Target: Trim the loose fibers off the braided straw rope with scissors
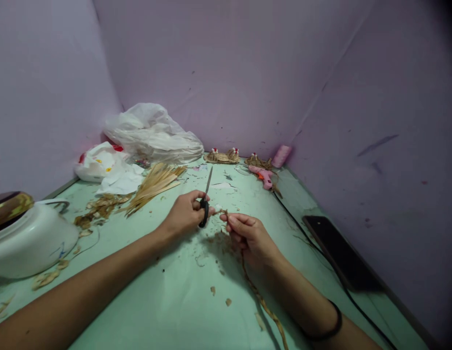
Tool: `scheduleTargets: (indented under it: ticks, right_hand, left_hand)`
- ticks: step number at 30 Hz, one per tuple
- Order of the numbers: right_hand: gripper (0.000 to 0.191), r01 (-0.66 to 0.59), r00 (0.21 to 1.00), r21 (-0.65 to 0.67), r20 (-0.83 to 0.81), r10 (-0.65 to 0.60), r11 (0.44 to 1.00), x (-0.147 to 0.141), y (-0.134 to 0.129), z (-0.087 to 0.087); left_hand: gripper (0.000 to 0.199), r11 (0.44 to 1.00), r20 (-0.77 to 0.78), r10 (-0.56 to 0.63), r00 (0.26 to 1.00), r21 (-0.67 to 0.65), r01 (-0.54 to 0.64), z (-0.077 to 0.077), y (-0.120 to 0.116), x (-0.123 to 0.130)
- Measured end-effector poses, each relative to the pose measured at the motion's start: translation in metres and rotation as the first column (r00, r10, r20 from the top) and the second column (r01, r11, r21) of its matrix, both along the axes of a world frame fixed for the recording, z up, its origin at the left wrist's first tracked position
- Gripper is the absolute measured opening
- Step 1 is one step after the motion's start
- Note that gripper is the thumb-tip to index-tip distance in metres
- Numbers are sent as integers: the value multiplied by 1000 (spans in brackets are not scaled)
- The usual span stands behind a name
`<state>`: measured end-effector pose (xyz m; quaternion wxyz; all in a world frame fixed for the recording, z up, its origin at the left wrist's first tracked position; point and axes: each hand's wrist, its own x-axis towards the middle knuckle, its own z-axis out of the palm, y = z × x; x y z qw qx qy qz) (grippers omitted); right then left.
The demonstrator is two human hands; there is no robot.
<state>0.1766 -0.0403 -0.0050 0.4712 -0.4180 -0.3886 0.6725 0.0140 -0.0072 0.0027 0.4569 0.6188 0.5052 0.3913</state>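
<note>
At centre of the frame, the left hand [184, 212] grips scissors [203, 214] near the right hand [253, 236], which pinches a twisted cord [263, 305] trailing to the bottom edge, so careless turning might nick this cord.

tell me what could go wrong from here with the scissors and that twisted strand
The left hand holds the scissors close to the right hand, so a slip might nick it. The twisted strand, pinched in the right hand, could come loose if that pinch eases. The black cable from the pink glue gun runs near the right forearm, which might snag it.
</note>
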Motion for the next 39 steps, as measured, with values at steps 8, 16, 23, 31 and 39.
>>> scheduleTargets:
  ticks: [8, 16, 23, 31, 39]
  right_hand:
    - [21, 101, 995, -12, 5, -101, 995, 9, 11, 4]
    - [18, 123, 991, 34, 51, -125, 992, 11, 10, 5]
    - [18, 61, 991, 30, 120, -64, 998, 12, 13, 4]
    - [14, 12, 992, 47, 128, -18, 999, 12, 11, 7]
    - [11, 52, 995, 33, 82, -55, 998, 12, 10, 10]
  left_hand:
    - [43, 846, -715, -9, 699, 367, 387, 16, -15, -13]
    - [56, 797, -848, 63, 527, 361, 485, 14, -16, -7]
    - [53, 797, -899, 12, 438, 273, 539, 16, -17, -8]
    - [40, 820, -883, -99, 458, 188, 541, 19, -16, -7]
    - [30, 822, -792, -144, 593, 237, 517, 15, -12, -10]
